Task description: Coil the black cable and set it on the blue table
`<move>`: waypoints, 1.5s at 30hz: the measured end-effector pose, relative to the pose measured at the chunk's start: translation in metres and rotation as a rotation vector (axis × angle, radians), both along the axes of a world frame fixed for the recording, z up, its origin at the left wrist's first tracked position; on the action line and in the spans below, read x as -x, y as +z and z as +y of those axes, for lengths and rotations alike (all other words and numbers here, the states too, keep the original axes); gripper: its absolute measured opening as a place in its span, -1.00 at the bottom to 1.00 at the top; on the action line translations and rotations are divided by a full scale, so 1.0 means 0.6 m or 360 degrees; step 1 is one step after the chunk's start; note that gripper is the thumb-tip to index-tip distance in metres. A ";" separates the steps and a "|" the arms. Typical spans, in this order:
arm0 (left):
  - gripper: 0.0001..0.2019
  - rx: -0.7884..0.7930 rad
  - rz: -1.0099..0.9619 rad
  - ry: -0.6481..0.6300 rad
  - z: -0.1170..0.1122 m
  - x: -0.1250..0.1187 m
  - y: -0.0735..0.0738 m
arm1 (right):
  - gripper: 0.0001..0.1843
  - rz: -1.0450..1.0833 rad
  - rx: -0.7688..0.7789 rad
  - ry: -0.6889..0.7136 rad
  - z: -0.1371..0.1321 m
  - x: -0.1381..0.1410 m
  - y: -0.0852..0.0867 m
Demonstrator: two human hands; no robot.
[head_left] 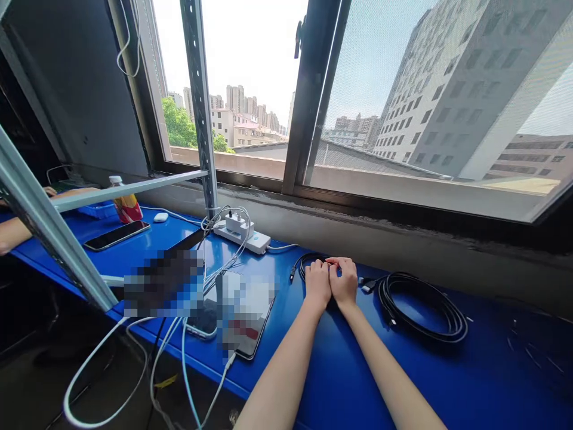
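Note:
My left hand (317,282) and my right hand (344,280) lie side by side, touching, on the blue table (492,370). Both are curled over a small coil of black cable (304,263), whose loop and plug stick out to the left of my left hand. Whether the fingers pinch the cable is hidden under the hands. A bigger coil of black cable (423,306) lies just right of my right hand, its plug end (366,285) close to that hand.
A white power strip (242,234) with chargers and white cables sits left of my hands. Phones (116,235) and blurred devices (244,316) lie along the left front edge. A bottle (126,203) and another person's arm (13,230) are far left, behind a metal frame (49,227).

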State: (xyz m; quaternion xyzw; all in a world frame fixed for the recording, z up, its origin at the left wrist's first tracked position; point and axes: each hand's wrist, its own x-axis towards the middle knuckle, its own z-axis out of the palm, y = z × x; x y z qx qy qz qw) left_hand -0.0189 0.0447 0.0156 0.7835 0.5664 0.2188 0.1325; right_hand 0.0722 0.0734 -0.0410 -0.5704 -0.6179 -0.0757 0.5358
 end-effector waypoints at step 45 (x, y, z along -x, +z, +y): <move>-0.75 0.0236 0.0014 0.0014 0.011 -0.003 0.010 | -0.76 0.0132 0.0262 -0.0001 0.022 -0.003 -0.021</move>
